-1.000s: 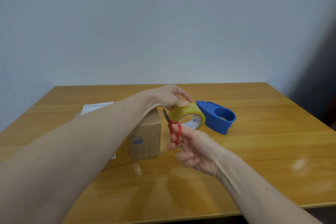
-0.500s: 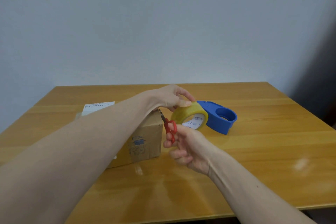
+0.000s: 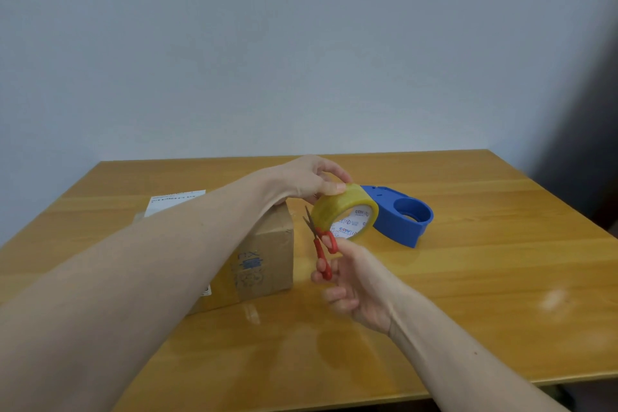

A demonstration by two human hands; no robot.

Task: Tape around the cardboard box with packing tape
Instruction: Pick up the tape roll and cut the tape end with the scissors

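My left hand (image 3: 306, 179) reaches across over the cardboard box (image 3: 264, 261) and pinches the top of the roll of packing tape (image 3: 344, 212), thumb on the near side of the yellowish band, fingers curled over the far side. The roll hangs tilted in the air just right of the box's upper right corner, its printed white core facing me and to the right.

My right hand (image 3: 359, 288) comes up from below, wrapped around a pair of small red-handled scissors (image 3: 319, 244). The fingers are threaded through the red loops, slightly blurred, and the blades point up and to the left, a little apart, their tips in the gap between the box corner and the left edge of the roll. I cannot tell whether a strand of tape runs between the roll and the box there.

The box sits on the wooden table (image 3: 485, 278), on its left half, mostly covered by my left forearm. A white shipping label (image 3: 175, 201) shows on its top toward the back, and a blue printed mark on the side facing me.

Just behind the roll and to its right, a blue tape dispenser (image 3: 403, 216) rests on the table, its round hub opening facing up.
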